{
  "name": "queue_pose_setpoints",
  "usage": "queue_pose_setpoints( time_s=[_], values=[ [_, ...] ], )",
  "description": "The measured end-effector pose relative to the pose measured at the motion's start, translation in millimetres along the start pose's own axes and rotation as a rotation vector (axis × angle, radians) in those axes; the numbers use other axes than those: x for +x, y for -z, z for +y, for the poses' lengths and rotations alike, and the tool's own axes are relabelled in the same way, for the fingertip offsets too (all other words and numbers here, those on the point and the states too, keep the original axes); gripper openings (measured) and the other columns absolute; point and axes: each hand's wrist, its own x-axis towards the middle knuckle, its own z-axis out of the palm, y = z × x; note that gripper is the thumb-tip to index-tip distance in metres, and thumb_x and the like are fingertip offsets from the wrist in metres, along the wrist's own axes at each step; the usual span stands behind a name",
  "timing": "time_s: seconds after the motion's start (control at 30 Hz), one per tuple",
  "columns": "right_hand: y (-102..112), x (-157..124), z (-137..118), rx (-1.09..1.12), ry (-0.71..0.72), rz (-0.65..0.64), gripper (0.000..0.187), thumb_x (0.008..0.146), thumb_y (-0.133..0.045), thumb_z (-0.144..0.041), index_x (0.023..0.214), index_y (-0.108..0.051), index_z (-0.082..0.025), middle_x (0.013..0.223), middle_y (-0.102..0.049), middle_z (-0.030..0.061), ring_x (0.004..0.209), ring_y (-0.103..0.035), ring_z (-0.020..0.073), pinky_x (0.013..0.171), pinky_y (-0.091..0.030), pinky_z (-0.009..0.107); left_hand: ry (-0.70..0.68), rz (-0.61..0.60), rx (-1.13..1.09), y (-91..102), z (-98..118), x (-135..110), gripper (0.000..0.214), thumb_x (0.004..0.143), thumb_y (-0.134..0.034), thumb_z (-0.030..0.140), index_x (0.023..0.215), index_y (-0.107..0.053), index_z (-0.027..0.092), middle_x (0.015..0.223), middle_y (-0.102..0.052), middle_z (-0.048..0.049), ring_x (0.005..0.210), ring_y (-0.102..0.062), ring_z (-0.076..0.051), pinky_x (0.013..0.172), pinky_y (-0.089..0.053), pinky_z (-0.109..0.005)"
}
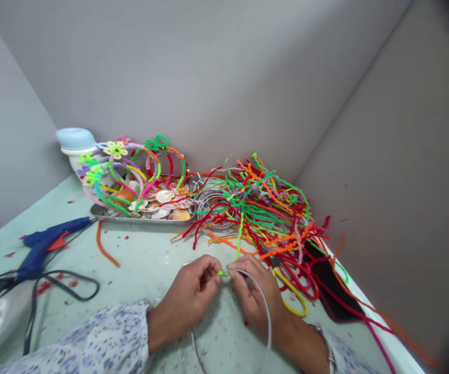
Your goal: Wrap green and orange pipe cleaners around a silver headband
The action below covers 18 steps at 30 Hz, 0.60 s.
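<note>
My left hand (189, 298) is closed in a pinch on a short bit of bright green pipe cleaner (222, 274). Facing it, my right hand (257, 293) grips a thin grey headband hoop (268, 317) near its end, and the green piece meets the hoop between my fingertips. The hoop curves down toward me, and its far side shows below my left hand. A lime pipe cleaner (241, 234) runs from the heap down to just behind my right fingers. Yellow-handled scissors (292, 296) lie beside my right hand, partly under red strands.
Colourful wrapped headbands (131, 169) stand in a metal tray (146, 220) of shells. A heap of pipe cleaners (263, 208) partly covers bare metal hoops (214, 200). A blue glue gun (41, 246) lies left, a dark phone (335, 285) right, a lidded white container (78, 148) behind.
</note>
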Motion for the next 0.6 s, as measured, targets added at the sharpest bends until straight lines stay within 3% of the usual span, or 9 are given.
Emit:
queue_pose_setpoints(
  time_s=[0.6],
  values=[
    [2.3, 1.1, -0.8, -0.017, 0.006, -0.023, 0.015, 0.094, -0.046, -0.016, 0.094, -0.061, -0.019, 0.083, -0.064, 0.0063, 0.078, -0.061, 0.0186, 0.067, -0.051, 0.031, -0.067, 0.043, 0.097, -0.8, -1.5, -1.6, 0.011, 0.088, -0.046, 0.02, 0.084, -0.056, 0.018, 0.068, -0.051, 0.0028, 0.061, -0.046, -0.013, 0.057, -0.035, -0.022]
  ],
)
